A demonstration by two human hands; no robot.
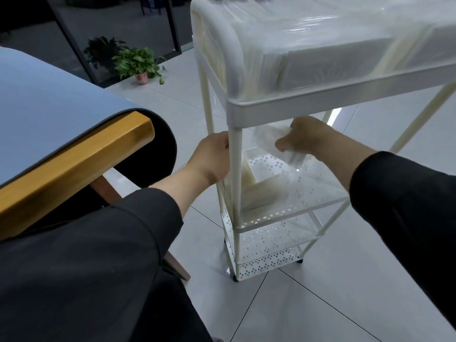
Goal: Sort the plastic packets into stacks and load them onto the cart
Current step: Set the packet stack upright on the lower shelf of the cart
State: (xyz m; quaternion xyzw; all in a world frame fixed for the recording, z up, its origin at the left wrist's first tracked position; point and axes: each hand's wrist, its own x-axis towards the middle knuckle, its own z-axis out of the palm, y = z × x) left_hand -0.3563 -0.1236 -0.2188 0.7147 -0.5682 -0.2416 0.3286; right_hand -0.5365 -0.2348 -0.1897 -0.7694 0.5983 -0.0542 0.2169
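Note:
A white wheeled cart (345,90) with perforated shelves stands on the tiled floor to my right. Its top tray carries stacks of clear plastic packets (320,50). More packets (261,191) lie on the second shelf. My right hand (306,139) reaches under the top tray and grips a clear packet (269,141) above the second shelf. My left hand (214,156) is at the cart's front corner post (235,174); its fingers are hidden behind the post, so its grip cannot be made out.
A table with a blue mat (49,99) and wooden edge (74,164) is at my left. A potted plant (138,65) stands on the floor by a dark glass wall. The two lower shelves (266,243) show no packets.

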